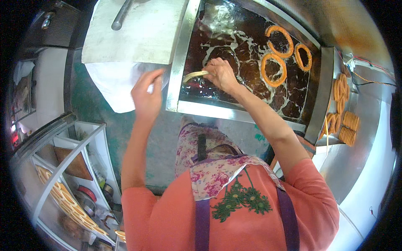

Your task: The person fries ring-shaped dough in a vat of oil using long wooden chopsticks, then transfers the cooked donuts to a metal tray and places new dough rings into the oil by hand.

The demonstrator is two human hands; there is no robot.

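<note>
My right hand (222, 75) is closed on a pale strip of raw dough (195, 75), above the near left part of a square metal fryer (209, 109) of dark oil. The strip's free end curves down to the left, close to the fryer's left wall. On the far right of the oil float three golden fried dough rings (273, 70), one of them with a gap in its loop. My left hand (146, 93) hangs left of the fryer, in front of the cloth-draped board, with thumb and forefinger apart. Nothing shows between its fingers.
Beyond my left hand lies a pale board (134, 39) with a white cloth (115, 85) hanging off its near edge and a grey rod (122, 16) on top. Fried dough rings (341, 94) are piled on a metal counter right of the fryer, near loose wires (368, 79). Shelving (69, 144) stands lower left.
</note>
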